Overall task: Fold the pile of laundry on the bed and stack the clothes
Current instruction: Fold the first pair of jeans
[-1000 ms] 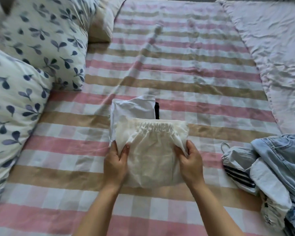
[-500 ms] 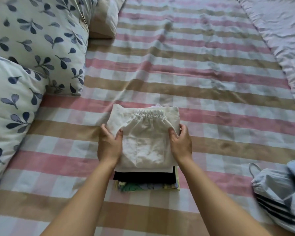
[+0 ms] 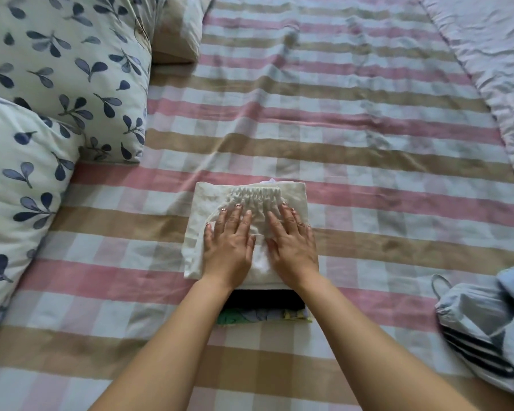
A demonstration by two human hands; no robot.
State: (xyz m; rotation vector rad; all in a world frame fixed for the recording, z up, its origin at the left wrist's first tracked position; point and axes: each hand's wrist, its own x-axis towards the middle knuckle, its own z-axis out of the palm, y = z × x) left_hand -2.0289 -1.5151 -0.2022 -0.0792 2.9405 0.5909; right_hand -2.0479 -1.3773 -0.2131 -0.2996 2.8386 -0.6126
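While both flat hands [image 3: 260, 246] press it, cream garment [image 3: 220, 195] tops stack [image 3: 264, 314].

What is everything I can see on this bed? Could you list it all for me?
cream folded garment: one, cream, top of the stack, mid-bed
black folded garment: one, black, under the cream one
printed folded garment: at least one, green and yellow print, bottom of the stack
unfolded laundry: one pile, pale blue with dark stripes, right edge
leaf-print pillows: two, white with blue leaves, left side
checked pillow: one, beige and white, top left
quilt: one, pale, top right
bed sheet: one, pink, tan and white checks, underneath
left hand: flat on the cream garment
right hand: flat beside it
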